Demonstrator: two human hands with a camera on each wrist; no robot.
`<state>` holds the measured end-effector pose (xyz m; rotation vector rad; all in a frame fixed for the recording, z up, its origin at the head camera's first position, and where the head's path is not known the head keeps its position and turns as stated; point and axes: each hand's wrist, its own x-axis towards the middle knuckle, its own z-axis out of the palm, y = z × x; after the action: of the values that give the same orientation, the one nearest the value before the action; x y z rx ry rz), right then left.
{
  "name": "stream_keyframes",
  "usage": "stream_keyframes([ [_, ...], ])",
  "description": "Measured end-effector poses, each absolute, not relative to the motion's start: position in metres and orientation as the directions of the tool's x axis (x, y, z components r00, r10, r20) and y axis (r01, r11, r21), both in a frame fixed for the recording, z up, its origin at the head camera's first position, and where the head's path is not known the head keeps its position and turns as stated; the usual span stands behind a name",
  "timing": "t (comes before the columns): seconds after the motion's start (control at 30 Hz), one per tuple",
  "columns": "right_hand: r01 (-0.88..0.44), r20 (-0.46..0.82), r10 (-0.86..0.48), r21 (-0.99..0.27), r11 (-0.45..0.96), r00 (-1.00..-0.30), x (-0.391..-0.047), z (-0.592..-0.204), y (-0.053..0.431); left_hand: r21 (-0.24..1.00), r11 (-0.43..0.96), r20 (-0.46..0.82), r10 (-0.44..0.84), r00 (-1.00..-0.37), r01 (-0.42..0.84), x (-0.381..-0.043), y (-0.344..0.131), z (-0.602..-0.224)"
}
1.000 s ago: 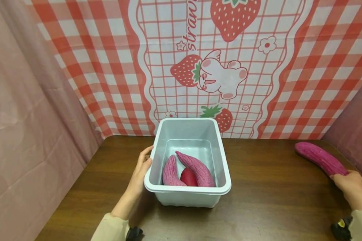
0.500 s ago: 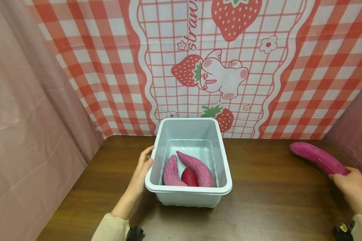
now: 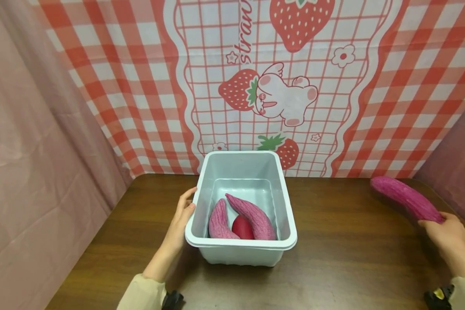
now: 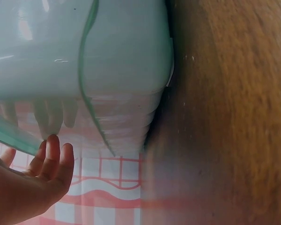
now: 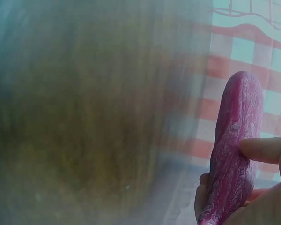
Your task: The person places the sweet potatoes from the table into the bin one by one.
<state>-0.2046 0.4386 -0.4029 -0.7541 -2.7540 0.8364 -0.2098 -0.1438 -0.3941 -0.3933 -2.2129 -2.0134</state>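
My right hand (image 3: 447, 230) grips one end of a long, curved, pink-purple eggplant (image 3: 404, 196) over the right side of the table. In the right wrist view, the thumb presses along the side of the eggplant (image 5: 236, 136) and the fingers curl behind it. My left hand (image 3: 182, 219) rests against the left side of a pale grey-blue plastic bin (image 3: 240, 255). The left wrist view shows its loosely bent fingers (image 4: 51, 157) at the bin's outer wall. Inside the bin lie two wrinkled, curved, pink-purple vegetables (image 3: 252, 215) with a dark red rounded one (image 3: 242, 228) between them.
The brown wooden table (image 3: 341, 258) carries the bin near its middle. Behind it hangs a red-and-white checked cloth (image 3: 147, 86) with strawberry prints. A pink curtain (image 3: 42, 150) borders the left side, and another pink cloth (image 3: 453, 150) the right.
My right hand has shifted slightly left and up in the head view, carrying the eggplant with it. The left hand, the bin and its contents have stayed in place.
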Motion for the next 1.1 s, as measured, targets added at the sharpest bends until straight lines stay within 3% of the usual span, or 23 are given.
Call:
stream_keyframes([
  [0.73,0.336,0.034,0.427,-0.563,0.755,-0.904,-0.203,-0.381,0.410,0.959,0.076,0.262,0.121,-0.958,0.272,-0.210,-0.144,-0.396],
  [1.1,0.185,0.110,0.286,-0.538,0.822,-0.952,-0.203,-0.370,0.399,0.959,0.067,0.265,0.121,-0.957,0.274,-0.211,-0.144,-0.396],
])
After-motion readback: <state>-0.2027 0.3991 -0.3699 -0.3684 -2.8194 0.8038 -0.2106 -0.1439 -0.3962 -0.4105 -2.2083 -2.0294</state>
